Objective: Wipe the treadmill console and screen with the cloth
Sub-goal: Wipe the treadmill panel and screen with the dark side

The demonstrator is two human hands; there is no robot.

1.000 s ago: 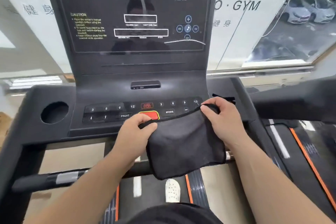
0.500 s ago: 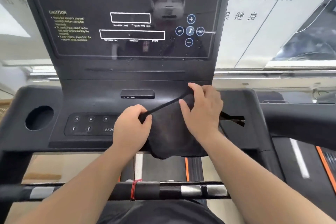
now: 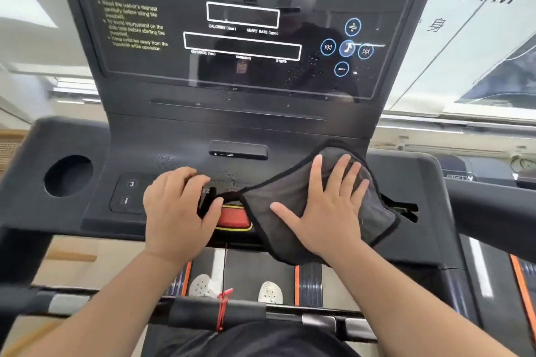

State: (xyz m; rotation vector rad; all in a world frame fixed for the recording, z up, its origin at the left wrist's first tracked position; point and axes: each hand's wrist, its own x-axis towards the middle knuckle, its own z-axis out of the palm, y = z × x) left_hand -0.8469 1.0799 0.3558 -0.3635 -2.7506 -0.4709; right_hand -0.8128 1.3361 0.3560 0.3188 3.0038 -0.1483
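A dark grey cloth (image 3: 278, 211) with a black hem lies spread over the right half of the black treadmill console (image 3: 174, 136). My right hand (image 3: 324, 209) rests flat on it, fingers apart, pressing it onto the button panel. My left hand (image 3: 177, 206) pinches the cloth's left corner just above the red stop button (image 3: 232, 219). The glossy black screen (image 3: 249, 23) stands upright behind, with white boxes, blue round icons and yellow caution text. Small droplets speckle the panel near the USB slot (image 3: 238, 150).
A round cup holder (image 3: 68, 176) sits at the console's left. A slot tray (image 3: 401, 207) lies at its right, partly under the cloth. A handlebar (image 3: 220, 311) with a red cord crosses near my waist. White shoes (image 3: 203, 285) stand on the belt below.
My right hand has opened and flattened onto the cloth, spreading it over the console's right side. The left hand has shifted slightly left, still holding the corner. The view has moved closer.
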